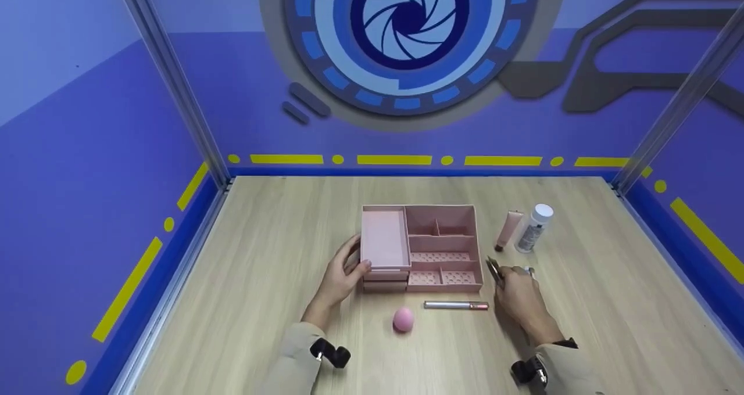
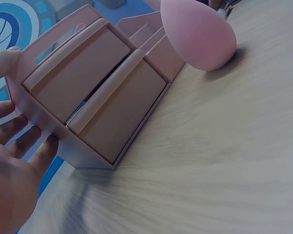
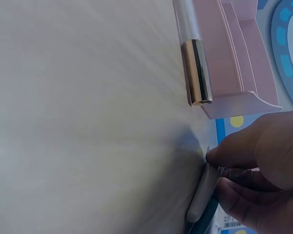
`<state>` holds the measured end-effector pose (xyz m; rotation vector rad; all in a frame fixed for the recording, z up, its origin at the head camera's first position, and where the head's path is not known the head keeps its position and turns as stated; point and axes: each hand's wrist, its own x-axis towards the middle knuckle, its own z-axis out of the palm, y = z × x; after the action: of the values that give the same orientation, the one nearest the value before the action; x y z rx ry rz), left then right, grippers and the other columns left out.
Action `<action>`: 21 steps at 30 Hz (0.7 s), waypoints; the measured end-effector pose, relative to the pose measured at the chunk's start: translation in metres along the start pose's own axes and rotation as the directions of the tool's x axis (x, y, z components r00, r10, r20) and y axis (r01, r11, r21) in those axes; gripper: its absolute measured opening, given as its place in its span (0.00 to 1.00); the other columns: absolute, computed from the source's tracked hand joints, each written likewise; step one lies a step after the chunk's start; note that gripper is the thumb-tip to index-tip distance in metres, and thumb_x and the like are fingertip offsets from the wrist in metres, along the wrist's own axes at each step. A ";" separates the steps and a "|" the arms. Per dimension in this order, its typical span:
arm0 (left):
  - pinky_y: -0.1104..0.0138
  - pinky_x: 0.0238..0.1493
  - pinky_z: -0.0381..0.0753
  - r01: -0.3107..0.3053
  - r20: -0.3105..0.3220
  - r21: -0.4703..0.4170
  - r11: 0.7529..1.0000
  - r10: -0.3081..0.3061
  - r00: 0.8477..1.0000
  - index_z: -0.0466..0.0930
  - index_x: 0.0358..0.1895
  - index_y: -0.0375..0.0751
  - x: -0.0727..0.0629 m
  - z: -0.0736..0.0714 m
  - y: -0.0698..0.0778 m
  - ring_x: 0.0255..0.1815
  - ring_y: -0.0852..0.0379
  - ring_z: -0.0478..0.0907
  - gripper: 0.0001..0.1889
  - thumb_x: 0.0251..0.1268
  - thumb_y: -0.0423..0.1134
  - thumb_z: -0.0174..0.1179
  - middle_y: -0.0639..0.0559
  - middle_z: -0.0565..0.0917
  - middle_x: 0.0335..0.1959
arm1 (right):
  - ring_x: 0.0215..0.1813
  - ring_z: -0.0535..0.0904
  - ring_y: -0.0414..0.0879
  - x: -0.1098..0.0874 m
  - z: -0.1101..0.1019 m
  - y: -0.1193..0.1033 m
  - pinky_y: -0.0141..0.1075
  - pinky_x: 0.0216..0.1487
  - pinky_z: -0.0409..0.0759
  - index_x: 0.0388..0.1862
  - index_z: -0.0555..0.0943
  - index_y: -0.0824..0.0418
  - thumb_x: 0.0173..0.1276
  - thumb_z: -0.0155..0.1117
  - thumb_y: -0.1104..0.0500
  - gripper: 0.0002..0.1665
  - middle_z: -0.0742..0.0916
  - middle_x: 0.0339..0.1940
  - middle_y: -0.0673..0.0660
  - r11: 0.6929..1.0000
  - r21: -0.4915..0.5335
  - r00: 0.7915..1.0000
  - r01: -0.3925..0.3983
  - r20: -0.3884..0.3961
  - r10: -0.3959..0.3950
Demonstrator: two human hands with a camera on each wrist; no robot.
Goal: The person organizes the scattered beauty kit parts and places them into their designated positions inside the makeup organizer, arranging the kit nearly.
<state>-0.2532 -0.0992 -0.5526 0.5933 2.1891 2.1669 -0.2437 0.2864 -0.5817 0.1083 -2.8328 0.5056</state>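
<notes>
1. Organizer (image 1: 385,238): pink, standing on the bench (image 1: 261,250).
2. Left hand (image 1: 339,277): fingers spread against the organizer's left wall, thumb at its front corner.
3. Right hand (image 1: 519,295): fingers pinching a slim item (image 1: 494,270), type not clearly discernible, near the organizer's right side.
4. Silver tube (image 1: 447,305) and pink sponge (image 1: 403,320): before the organizer.
5. Pink tube (image 1: 510,226) and white-capped bottle (image 1: 531,233): beyond the right hand.

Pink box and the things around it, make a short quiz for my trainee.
1. Which hand touches the pink box?
2. True or false: the pink sponge rests on the table.
3. In the head view, which is right of the pink tube: A, sponge; B, white-capped bottle; C, pink box?

Key: 1. The left hand. 2. True. 3. B, the white-capped bottle.
</notes>
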 end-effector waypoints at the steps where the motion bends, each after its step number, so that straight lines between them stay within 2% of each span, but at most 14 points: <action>1: 0.54 0.70 0.68 0.001 -0.003 0.001 1.000 -0.001 1.000 0.50 0.75 0.28 0.000 0.000 0.000 0.77 0.35 0.51 0.36 0.70 0.34 0.57 0.30 0.54 0.75 | 0.42 0.82 0.65 0.001 0.000 0.000 0.58 0.41 0.81 0.45 0.81 0.73 0.56 0.64 0.70 0.16 0.85 0.38 0.69 1.000 0.001 1.000 0.001 -0.004 -0.001; 4: 0.49 0.71 0.64 0.007 -0.013 0.001 1.000 -0.007 1.000 0.51 0.75 0.29 0.001 0.000 0.001 0.77 0.35 0.50 0.36 0.69 0.34 0.58 0.30 0.54 0.75 | 0.41 0.82 0.64 0.002 0.001 -0.001 0.58 0.41 0.81 0.43 0.82 0.72 0.55 0.63 0.70 0.15 0.85 0.37 0.67 1.000 0.004 1.000 -0.012 -0.017 0.012; 9: 0.49 0.71 0.64 0.012 -0.018 -0.005 1.000 -0.012 1.000 0.51 0.74 0.28 0.001 0.000 0.001 0.77 0.36 0.50 0.36 0.69 0.33 0.58 0.30 0.54 0.75 | 0.40 0.82 0.62 0.002 -0.003 -0.001 0.57 0.40 0.81 0.44 0.82 0.71 0.54 0.62 0.70 0.17 0.84 0.37 0.67 0.998 0.015 0.998 -0.058 -0.014 0.058; 12: 0.49 0.71 0.64 0.004 -0.020 -0.013 1.000 -0.005 1.000 0.50 0.74 0.27 0.001 0.000 0.000 0.77 0.35 0.51 0.36 0.69 0.33 0.58 0.30 0.54 0.75 | 0.39 0.81 0.62 0.002 -0.007 0.000 0.58 0.40 0.79 0.44 0.83 0.70 0.53 0.62 0.70 0.17 0.84 0.35 0.66 0.998 0.040 0.998 -0.051 -0.038 0.053; 16: 0.46 0.72 0.60 -0.015 -0.008 -0.006 1.000 0.015 1.000 0.50 0.75 0.27 0.001 -0.001 0.000 0.77 0.34 0.49 0.35 0.70 0.33 0.57 0.30 0.53 0.75 | 0.39 0.82 0.62 0.002 -0.011 0.002 0.58 0.40 0.79 0.41 0.83 0.69 0.52 0.64 0.70 0.15 0.85 0.32 0.65 0.996 0.086 0.995 -0.017 -0.096 0.025; 21: 0.48 0.71 0.64 -0.013 0.006 0.010 1.000 0.013 1.000 0.49 0.75 0.27 0.001 0.000 0.000 0.77 0.35 0.49 0.35 0.71 0.34 0.56 0.30 0.53 0.75 | 0.40 0.83 0.61 0.002 -0.016 0.003 0.57 0.41 0.80 0.43 0.83 0.70 0.54 0.65 0.69 0.15 0.86 0.35 0.65 0.993 0.115 0.994 -0.029 -0.100 0.040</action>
<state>-0.2545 -0.0991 -0.5525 0.6151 2.2012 2.1587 -0.2419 0.2942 -0.5680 0.0534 -2.7100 0.6605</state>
